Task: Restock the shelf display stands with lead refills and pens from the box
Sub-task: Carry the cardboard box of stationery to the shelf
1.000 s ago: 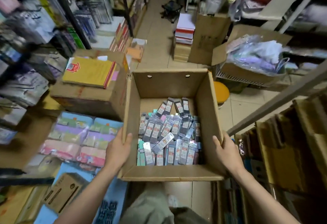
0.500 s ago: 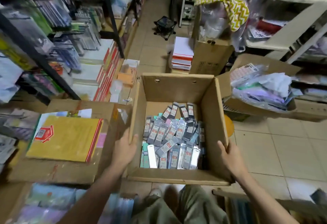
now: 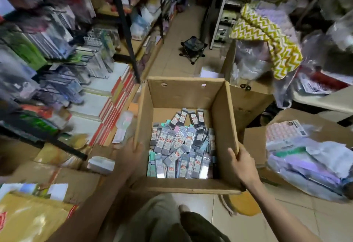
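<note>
Centre frame: box [image 3: 222, 119] of lead refills [image 3: 181, 144] | left hand [image 3: 129, 155], right hand [image 3: 242, 162] grasp side walls, evidently for carrying to shelves.

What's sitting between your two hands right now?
In the head view, the open cardboard box spans from left hand to right hand, each gripping a side wall; flat refill packs are piled inside.

Both bare forearms reach forward and inward from the lower edge of the view. The left hand [image 3: 131, 153] presses against the outside of the box's [image 3: 183, 92] left wall, thumb hooked over the rim. The right hand [image 3: 243, 162] grips the right wall near its near corner, thumb over the rim, fingers hidden behind the wall. A trousered knee shows between the arms.
</note>
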The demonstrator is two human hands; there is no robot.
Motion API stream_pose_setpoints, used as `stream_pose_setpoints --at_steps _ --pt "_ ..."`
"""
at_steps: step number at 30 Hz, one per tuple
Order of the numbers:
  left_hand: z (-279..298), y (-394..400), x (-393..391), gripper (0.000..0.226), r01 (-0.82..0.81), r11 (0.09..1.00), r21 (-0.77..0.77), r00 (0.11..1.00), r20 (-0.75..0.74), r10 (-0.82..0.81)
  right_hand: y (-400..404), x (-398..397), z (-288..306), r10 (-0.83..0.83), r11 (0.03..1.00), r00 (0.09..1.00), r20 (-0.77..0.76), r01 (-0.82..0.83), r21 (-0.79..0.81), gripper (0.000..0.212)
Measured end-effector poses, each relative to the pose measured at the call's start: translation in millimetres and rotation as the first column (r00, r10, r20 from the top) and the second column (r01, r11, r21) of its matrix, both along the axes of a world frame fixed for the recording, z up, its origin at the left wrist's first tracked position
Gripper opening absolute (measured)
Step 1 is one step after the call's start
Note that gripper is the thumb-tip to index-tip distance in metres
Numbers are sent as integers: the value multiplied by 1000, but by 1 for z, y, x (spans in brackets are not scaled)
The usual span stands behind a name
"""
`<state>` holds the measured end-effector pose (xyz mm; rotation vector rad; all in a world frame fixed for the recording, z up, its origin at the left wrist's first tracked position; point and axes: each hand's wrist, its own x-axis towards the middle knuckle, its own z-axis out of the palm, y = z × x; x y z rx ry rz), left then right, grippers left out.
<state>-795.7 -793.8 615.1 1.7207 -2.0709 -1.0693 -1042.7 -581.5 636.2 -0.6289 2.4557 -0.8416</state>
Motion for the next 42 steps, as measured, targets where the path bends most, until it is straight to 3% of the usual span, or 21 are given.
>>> stream_pose_setpoints --at_steps 6,9,16,26,31,42 --pt "-1 -107 -65 29 -36 998 -58 999 10 37 -118 -79 1 62 998 998 -18 -62 -21 36" --pt "-6 -174 -97 37 -19 998 61 999 -40 21 -180 -113 -6 57 998 998 -24 -58 -18 36" --pt "7 -324 -186 46 49 996 68 998 -33 -47 -321 -193 -5 -14 999 1000 -23 15 38 34" --pt "-5 -499 -341 44 81 993 91 997 -14 -80 -479 -334 -12 -38 999 999 30 38 0 40" --pt "-9 -577 -406 54 94 995 22 991 93 -96 -555 -404 -12 -31 999 999 26 32 -12 37" --pt "-15 -736 -578 48 150 988 27 987 57 -151 -707 -566 -29 -66 997 997 42 67 -23 39"
